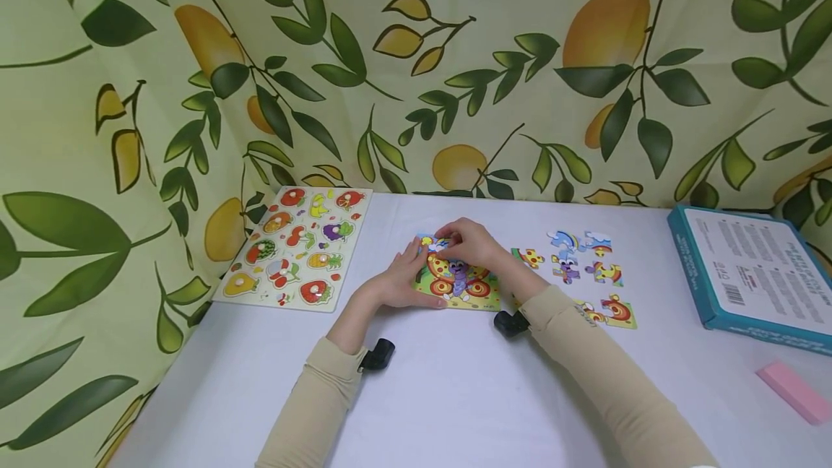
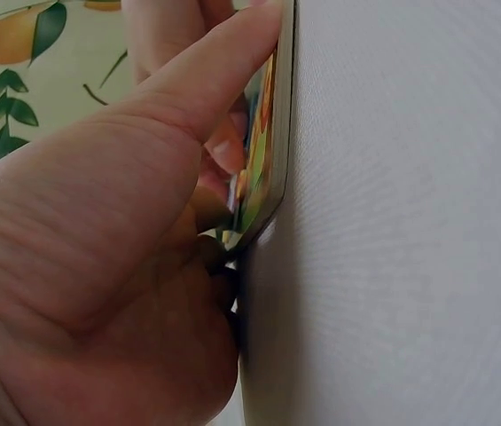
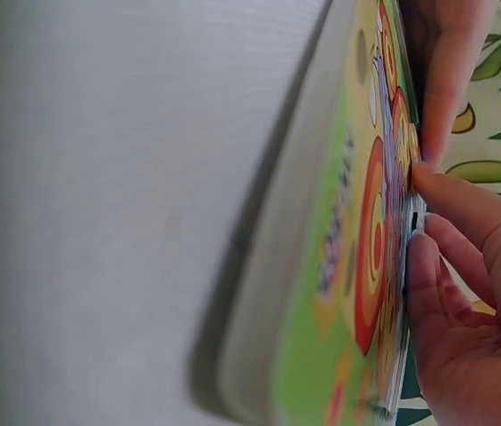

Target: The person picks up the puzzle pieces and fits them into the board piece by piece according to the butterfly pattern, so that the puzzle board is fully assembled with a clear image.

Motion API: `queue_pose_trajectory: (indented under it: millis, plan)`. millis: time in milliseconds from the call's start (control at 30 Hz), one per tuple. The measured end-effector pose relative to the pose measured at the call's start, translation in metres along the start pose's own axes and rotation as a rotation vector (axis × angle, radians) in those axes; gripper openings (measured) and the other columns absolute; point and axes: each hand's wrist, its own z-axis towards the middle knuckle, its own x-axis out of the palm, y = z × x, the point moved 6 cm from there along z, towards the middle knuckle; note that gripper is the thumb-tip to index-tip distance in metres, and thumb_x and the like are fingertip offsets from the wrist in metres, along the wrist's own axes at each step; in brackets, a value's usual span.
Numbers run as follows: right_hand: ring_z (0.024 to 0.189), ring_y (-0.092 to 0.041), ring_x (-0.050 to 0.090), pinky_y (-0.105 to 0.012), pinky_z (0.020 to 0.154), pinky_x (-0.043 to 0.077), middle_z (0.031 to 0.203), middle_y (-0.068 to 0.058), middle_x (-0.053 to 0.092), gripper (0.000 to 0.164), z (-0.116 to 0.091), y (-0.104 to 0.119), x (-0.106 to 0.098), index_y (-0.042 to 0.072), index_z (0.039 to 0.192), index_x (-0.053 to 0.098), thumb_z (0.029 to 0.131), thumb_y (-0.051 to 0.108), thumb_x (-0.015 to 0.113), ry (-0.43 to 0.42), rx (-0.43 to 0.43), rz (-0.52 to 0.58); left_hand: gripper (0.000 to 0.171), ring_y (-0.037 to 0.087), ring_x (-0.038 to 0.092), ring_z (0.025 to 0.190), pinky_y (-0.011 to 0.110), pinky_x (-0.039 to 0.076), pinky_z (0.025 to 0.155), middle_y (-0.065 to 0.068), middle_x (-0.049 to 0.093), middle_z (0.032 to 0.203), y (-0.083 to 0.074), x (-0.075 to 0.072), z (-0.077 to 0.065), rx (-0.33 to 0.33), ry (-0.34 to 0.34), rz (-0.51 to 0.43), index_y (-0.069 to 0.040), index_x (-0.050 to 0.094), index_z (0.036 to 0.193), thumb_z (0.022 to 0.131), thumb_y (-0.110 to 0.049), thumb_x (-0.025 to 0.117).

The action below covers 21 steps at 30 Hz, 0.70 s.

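A butterfly jigsaw board [image 1: 463,293] lies on the white table, its lower part showing a purple-bodied butterfly with red spiral wings. My left hand [image 1: 398,282] rests along its left side, the thumb stretched along the near edge. In the left wrist view that straight thumb lies against the board's edge [image 2: 278,151]. Over the top part of the board, my right hand [image 1: 476,243] pinches a small puzzle piece [image 3: 416,215] between thumb and fingers. The piece is right at the board's surface, largely covered by the fingertips. Fingers of the left hand [image 3: 450,75] reach close to it.
Several loose puzzle pieces [image 1: 567,270] lie right of the board, some partly behind the right sleeve. A fruit peg board [image 1: 295,251] is at the left. On the right are a teal-edged box [image 1: 757,266] and a pink block [image 1: 794,391]. A patterned curtain [image 1: 416,78] hangs behind.
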Motion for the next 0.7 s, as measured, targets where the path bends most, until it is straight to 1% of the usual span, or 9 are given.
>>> queue_pose_trajectory:
  millis: [233,533,700]
  plan:
    - [0.085,-0.019,0.054,-0.031,0.076,0.045,0.1,-0.008,0.058,0.038,-0.0008,0.001,0.0001,0.006,0.118,0.067,0.085,0.021,0.077,0.0,-0.012,0.006,0.11,0.025,-0.011,0.148,0.042,-0.003,0.119,0.013,-0.012,0.162,-0.0029,-0.0013,-0.002,0.017,-0.001,-0.01,-0.002,0.006,0.155,0.082,-0.046,0.076]
    - [0.086,-0.019,0.054,-0.03,0.076,0.046,0.1,-0.007,0.059,0.037,0.001,-0.0025,0.0013,0.007,0.118,0.068,0.085,0.022,0.077,-0.002,-0.027,0.015,0.11,0.026,-0.01,0.148,0.044,-0.001,0.119,0.013,-0.012,0.162,-0.0015,-0.0011,-0.0009,0.005,-0.004,-0.012,-0.003,0.007,0.155,0.082,-0.046,0.076]
    - [0.084,-0.019,0.053,-0.03,0.075,0.045,0.097,-0.006,0.058,0.036,0.0022,-0.0048,0.0023,0.007,0.117,0.068,0.085,0.021,0.077,-0.003,-0.038,0.01,0.11,0.024,-0.011,0.148,0.042,-0.001,0.119,0.011,-0.012,0.162,0.0002,0.0003,0.0001,-0.006,-0.002,-0.005,-0.004,0.007,0.156,0.082,-0.047,0.076]
